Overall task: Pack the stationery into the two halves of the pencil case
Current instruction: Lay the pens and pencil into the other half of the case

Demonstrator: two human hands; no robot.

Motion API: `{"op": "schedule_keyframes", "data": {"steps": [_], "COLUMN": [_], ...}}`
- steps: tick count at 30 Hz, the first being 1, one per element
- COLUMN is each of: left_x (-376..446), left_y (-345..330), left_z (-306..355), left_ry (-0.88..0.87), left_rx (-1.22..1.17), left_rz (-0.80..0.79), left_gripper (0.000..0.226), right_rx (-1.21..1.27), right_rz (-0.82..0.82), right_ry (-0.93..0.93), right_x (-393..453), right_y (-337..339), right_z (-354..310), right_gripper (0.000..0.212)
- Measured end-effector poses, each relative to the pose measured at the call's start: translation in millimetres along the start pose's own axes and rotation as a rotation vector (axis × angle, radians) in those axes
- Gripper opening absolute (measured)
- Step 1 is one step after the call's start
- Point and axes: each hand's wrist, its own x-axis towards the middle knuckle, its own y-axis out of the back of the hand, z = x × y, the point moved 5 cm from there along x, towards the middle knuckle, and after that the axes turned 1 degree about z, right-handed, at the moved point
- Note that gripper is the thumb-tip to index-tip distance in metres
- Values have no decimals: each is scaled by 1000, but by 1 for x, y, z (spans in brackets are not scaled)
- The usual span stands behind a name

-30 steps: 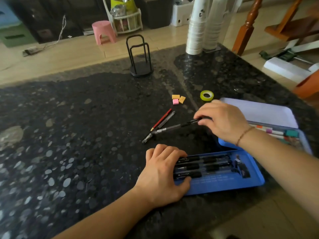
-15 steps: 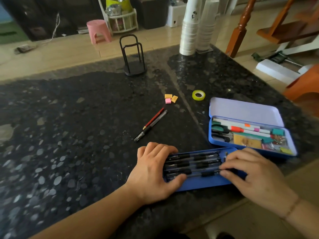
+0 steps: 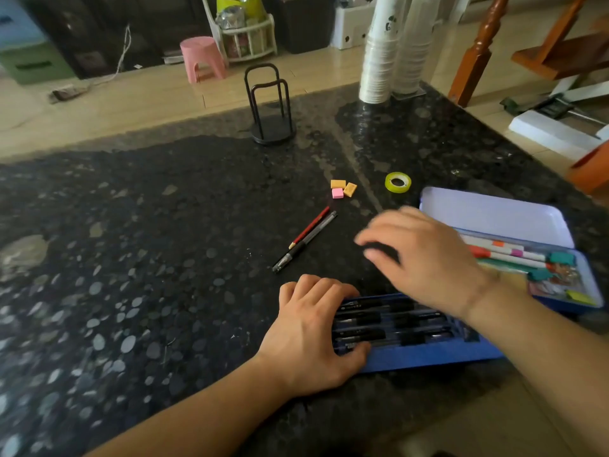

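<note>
While the left hand (image 3: pixel 309 338) presses flat on the left end of the near blue plastic pencil-case tray (image 3: pixel 428 357), fingers lying across the black pens (image 3: pixel 389 321) lined up in it, the right hand (image 3: pixel 425 258) hangs above the dark speckled stone counter (image 3: pixel 131 258), between that tray and the loose items. It is motion-blurred; fingers look spread and loosely bent, nothing visible in them, though I can't fully tell.

Not yet packed, all on the counter:
- red pencil (image 3: pixel 309 227) and clear-barrelled black gel pen (image 3: pixel 304 240), side by side, touching or nearly, just left of the right hand
- two orange erasers and one pink eraser (image 3: pixel 342 189), small blocks, farther off
- yellow-green tape roll (image 3: pixel 398 182), far right, near the open lid

Far blue case half (image 3: pixel 560 291) on the right holds markers, clips, notes, and looks fairly full.

Risks, as I judge them:
- Pencil and gel pen lie so close that a fast pinch could catch both or flick one; round barrels roll on polished stone.
- Near tray sits close to the counter's near edge. If the left hand lifts or shoves, it may skid or tip off.
- Pens already fill most of the tray; forcing another in could pop a neighbour out.
- Right forearm crosses over both halves; a low sweep could drag the markers.
- Erasers are tiny and easy to miss.
</note>
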Motion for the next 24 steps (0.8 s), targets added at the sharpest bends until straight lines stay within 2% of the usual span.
{"op": "schedule_keyframes", "data": {"steps": [5, 12, 24], "left_x": [0, 1, 1], "left_y": [2, -1, -4], "left_z": [1, -4, -5], "left_ry": [-8, -10, -21], "left_rx": [-7, -30, -29], "left_rz": [25, 22, 18], "left_gripper": [52, 52, 51], "right_rx": [-59, -140, -109], "right_rz": [-189, -218, -205], "right_ry": [130, 273, 140], "right_x": [65, 68, 76], "right_y": [-58, -77, -77], "right_z": [-19, -25, -4], "right_gripper": [26, 16, 18]}}
